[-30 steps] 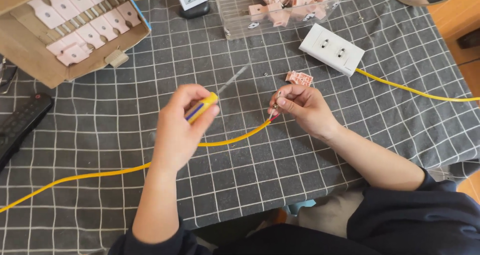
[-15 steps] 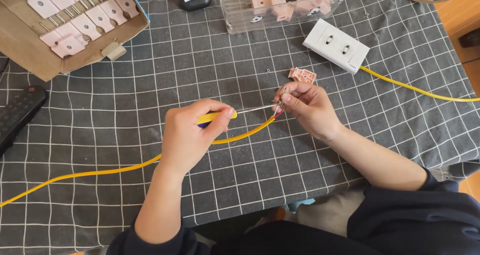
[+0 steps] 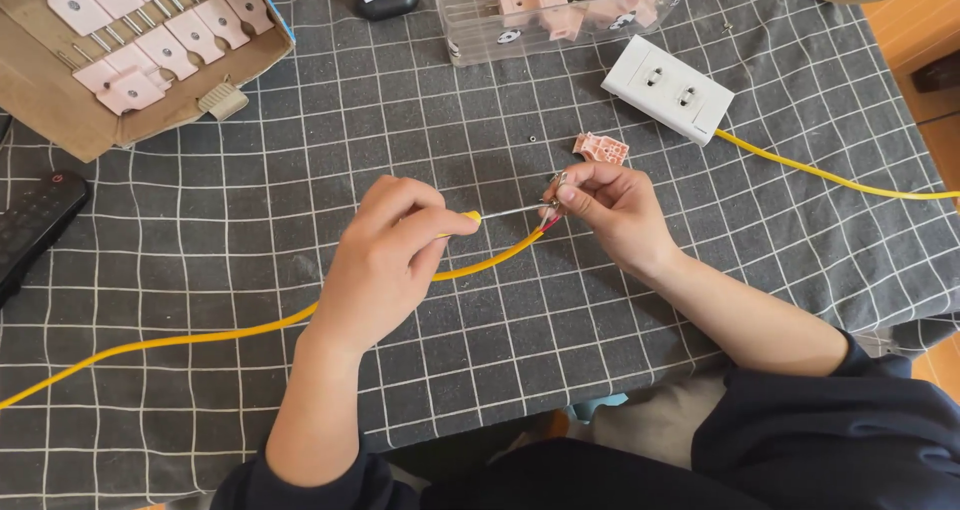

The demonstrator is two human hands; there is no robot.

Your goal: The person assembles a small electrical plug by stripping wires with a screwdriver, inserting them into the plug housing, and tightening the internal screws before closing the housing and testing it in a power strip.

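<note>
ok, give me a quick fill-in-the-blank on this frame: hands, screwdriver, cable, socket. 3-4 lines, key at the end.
1. The left hand grips a screwdriver with a ____ handle, its thin metal shaft pointing at the right hand.
2. The right hand pinches the stripped end of the long ____ cable.
3. The white rectangular socket block lies on the grey ____-patterned cloth.
4. The small pink plastic part lies just ____ the right hand's fingers in the picture.

Missing words: yellow; yellow; grid; above

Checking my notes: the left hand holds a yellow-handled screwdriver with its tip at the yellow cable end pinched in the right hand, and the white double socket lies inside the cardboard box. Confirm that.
Wrong in one respect: the head view shows the white double socket lying on the grey checked cloth, not in the cardboard box.
</note>
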